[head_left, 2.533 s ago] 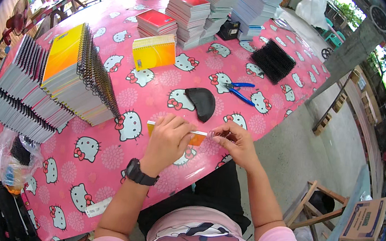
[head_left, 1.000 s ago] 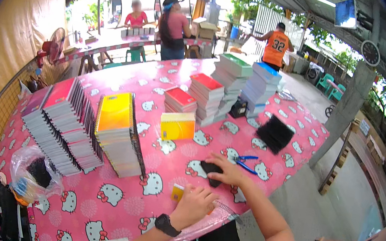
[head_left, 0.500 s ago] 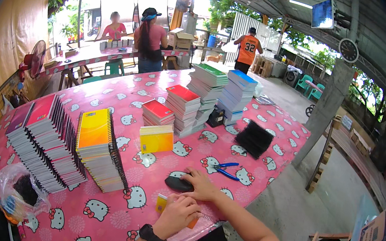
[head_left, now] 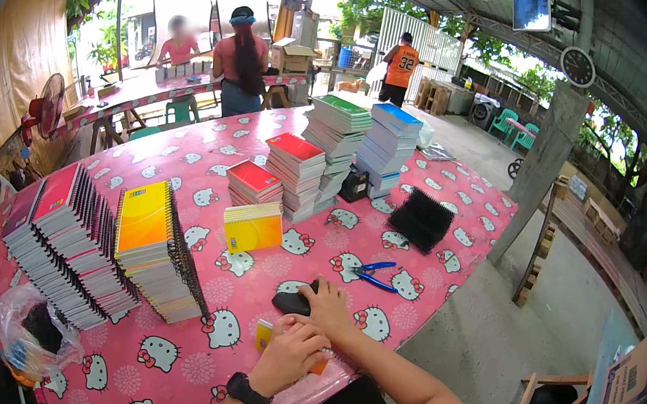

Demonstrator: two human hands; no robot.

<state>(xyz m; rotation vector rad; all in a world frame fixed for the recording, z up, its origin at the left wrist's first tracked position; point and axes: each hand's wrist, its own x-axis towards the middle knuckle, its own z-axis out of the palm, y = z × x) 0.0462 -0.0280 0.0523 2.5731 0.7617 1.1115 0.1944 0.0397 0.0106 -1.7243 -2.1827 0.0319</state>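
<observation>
At the near edge of the table, my left hand (head_left: 291,355), with a black watch on its wrist, is closed over a small yellow-orange notebook (head_left: 263,335). Most of that notebook is hidden under the fingers. Just beyond it, my right hand (head_left: 328,307) has its fingers curled over one end of a black rounded object (head_left: 291,303), shaped like a computer mouse. The two hands touch or overlap. Blue-handled cutting pliers (head_left: 373,274) lie open on the table past my right hand. A short stack of yellow notebooks (head_left: 253,228) stands farther off.
Tall stacks of spiral notebooks (head_left: 77,243) and yellow ones (head_left: 158,250) stand left, near a plastic bag (head_left: 37,328). Green-topped (head_left: 336,134), blue-topped (head_left: 389,141) and red-topped stacks (head_left: 294,167) stand farther back. Black binding coils (head_left: 421,220) lie at right. Several people are beyond the table.
My right fingers have curled farther over the black object. The wire coil beside my left hand is now mostly hidden. The view has shifted slightly, and the people in the background have turned.
</observation>
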